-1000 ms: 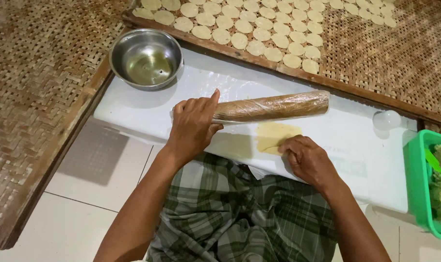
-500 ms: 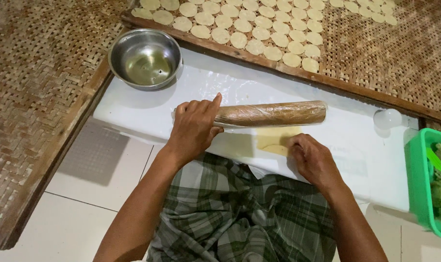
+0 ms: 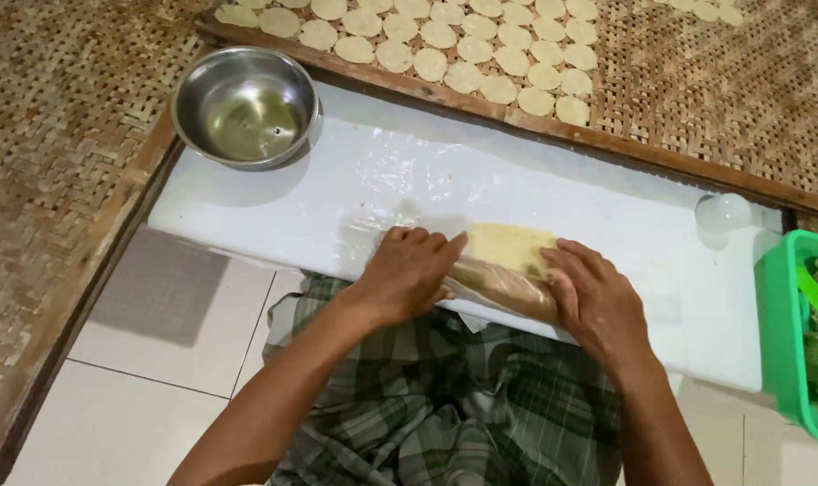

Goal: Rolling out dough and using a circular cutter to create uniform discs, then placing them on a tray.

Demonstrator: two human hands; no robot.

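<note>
White plastic sheeting covers the low board [image 3: 337, 193], which lies on a pale tiled floor [image 3: 148, 360] and is hemmed on its far and left sides by woven bamboo trays [image 3: 58, 144] with wooden rims. One steel bowl [image 3: 245, 106] with a little clear liquid sits at the board's far left corner. One small clear rounded piece [image 3: 722, 212] rests at the far right corner. One green plastic tub [image 3: 800, 333] stands just off the right edge, holding greenish material and a green utensil.

One brown rolling pin [image 3: 503, 288], wrapped in clear film, lies along the near edge of the board. One flattened yellow sheet of dough [image 3: 510, 245] lies just beyond it, touching it. The left hand [image 3: 407, 274] lies palm-down on the pin's left end, fingers curled loosely over it. The right hand [image 3: 598, 301] presses flat on the pin's right end, fingers together and pointing towards the dough. Both forearms come in over a green checked cloth [image 3: 445, 405] at the person's lap.

Small pale dough discs [image 3: 481, 56] lie in rows on the far tray, about thirty in view, more cut off by the frame's top.

Between the bowl and the dough, and from the dough to the right corner, the sheet lies open.
</note>
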